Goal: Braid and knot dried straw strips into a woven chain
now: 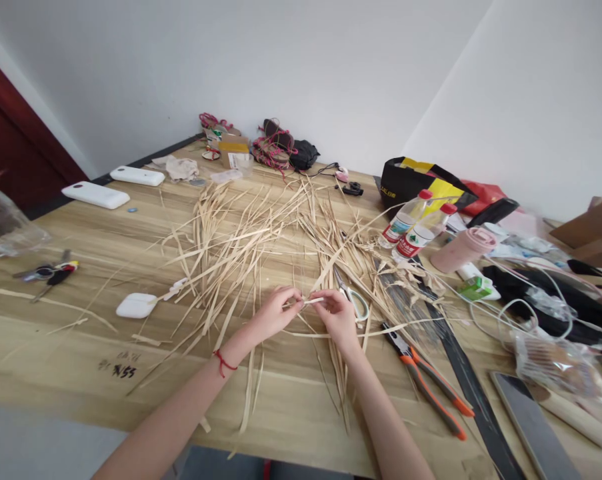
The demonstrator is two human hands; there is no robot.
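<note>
My left hand [275, 311] and my right hand [337, 313] meet over the middle of the wooden table [81, 347]. Both pinch the same pale straw strip [311, 301], which runs level between the fingertips. A red string circles my left wrist. A wide heap of dried straw strips [241, 247] spreads across the table behind and around both hands. White-handled scissors [353, 300] lie just right of my right hand, and orange-handled pliers [425, 387] lie further to the right.
Two water bottles [413, 223], a pink cup [463, 248], a black and yellow bag [413, 180], cables and a phone [531, 420] crowd the right side. White cases [95, 195], a small white box [135, 305] and small tools [51, 272] lie left. Woven items sit by the wall.
</note>
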